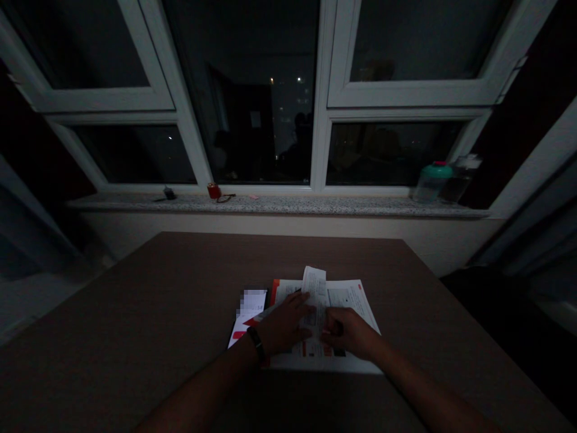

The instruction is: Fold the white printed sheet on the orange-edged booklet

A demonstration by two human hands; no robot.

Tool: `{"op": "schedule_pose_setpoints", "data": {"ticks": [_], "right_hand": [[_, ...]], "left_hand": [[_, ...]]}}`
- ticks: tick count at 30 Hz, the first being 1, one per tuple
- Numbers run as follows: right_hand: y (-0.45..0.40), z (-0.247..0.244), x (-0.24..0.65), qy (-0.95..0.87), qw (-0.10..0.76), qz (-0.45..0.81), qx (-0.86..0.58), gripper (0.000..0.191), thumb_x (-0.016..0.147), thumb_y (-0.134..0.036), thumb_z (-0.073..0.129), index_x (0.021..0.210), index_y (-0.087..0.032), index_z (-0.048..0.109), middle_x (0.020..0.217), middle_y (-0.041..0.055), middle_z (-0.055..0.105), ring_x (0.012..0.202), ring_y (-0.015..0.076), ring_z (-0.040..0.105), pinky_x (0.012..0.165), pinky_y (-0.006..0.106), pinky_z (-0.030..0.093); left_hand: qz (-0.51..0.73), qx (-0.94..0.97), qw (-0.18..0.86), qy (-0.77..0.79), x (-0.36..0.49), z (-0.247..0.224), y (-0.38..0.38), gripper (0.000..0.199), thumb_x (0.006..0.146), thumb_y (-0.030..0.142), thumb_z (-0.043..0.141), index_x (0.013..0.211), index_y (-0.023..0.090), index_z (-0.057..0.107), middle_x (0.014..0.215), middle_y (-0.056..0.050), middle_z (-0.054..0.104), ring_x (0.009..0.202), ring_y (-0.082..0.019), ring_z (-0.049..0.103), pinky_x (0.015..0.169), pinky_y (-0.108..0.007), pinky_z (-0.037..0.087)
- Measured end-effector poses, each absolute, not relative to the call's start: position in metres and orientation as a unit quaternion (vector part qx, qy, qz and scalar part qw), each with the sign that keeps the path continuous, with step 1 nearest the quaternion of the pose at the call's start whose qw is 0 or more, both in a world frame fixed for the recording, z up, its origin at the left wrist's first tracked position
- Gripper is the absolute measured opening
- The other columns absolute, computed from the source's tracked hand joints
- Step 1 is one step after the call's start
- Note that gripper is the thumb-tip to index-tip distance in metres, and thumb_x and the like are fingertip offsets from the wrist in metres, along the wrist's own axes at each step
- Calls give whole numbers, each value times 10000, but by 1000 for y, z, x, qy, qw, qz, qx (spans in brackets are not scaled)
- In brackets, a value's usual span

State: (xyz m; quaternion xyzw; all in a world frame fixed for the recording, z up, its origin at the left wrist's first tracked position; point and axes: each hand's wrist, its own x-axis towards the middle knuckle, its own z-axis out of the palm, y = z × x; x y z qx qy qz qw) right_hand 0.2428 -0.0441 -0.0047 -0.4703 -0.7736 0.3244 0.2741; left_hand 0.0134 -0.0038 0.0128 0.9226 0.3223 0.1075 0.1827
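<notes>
A printed booklet (347,294) with red and orange accents lies on the brown table in front of me. One of its pages (315,281) stands up or is folded over as a narrow strip; in the dim light I cannot tell which. My left hand (288,322), with a dark band at the wrist, rests on that page with its fingers stretched out. The fingers of my right hand (349,331) are curled closed at the page's right edge, pinching it. Partly behind my left wrist, a phone (247,316) with a lit screen lies beside the booklet.
The brown table (189,282) reaches toward a granite windowsill (288,205). On the sill stand a small dark bottle (169,193), a red jar (213,191), a teal-lidded container (431,181) and a clear bottle (458,180). Curtains hang at both sides.
</notes>
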Motion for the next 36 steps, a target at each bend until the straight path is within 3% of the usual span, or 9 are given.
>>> {"op": "schedule_pose_setpoints", "data": {"ticks": [5, 15, 22, 27, 36], "right_hand": [[-40, -6, 241, -743, 322, 292, -508, 225, 755, -154, 649, 676, -203, 445, 612, -69, 472, 581, 101, 435, 535, 201, 309], [-45, -5, 245, -775, 259, 350, -457, 217, 722, -200, 711, 683, -195, 498, 637, -62, 520, 586, 99, 462, 523, 196, 314], [-40, -7, 244, -734, 314, 307, -517, 207, 758, -173, 656, 688, -203, 463, 614, -65, 489, 574, 102, 450, 528, 200, 315], [-44, -4, 244, -759, 278, 335, -485, 192, 737, -204, 700, 698, -196, 512, 630, -58, 518, 581, 105, 466, 523, 201, 314], [-40, -5, 240, -709, 345, 350, -506, 140, 791, -237, 660, 752, -196, 532, 619, -56, 506, 582, 114, 470, 534, 207, 346]], "left_hand": [[102, 922, 190, 323, 13, 14, -4, 553, 822, 287, 726, 1334, 232, 526, 1536, -102, 335, 1433, -290, 247, 1150, -458, 275], [94, 919, 209, 322, 11, 19, -6, 686, 775, 410, 767, 1373, 220, 490, 1550, -118, 307, 1435, -329, 231, 1144, -492, 271], [83, 921, 212, 317, 11, 26, -8, 690, 768, 329, 761, 1387, 220, 474, 1565, -115, 274, 1445, -318, 207, 1151, -490, 255], [72, 924, 207, 315, 11, 30, -8, 710, 743, 279, 747, 1390, 200, 467, 1565, -121, 270, 1444, -324, 206, 1150, -484, 264], [91, 935, 139, 314, 14, 13, -13, 579, 901, 157, 518, 1456, 217, 365, 1577, -94, 236, 1456, -286, 168, 1161, -463, 270]]}}
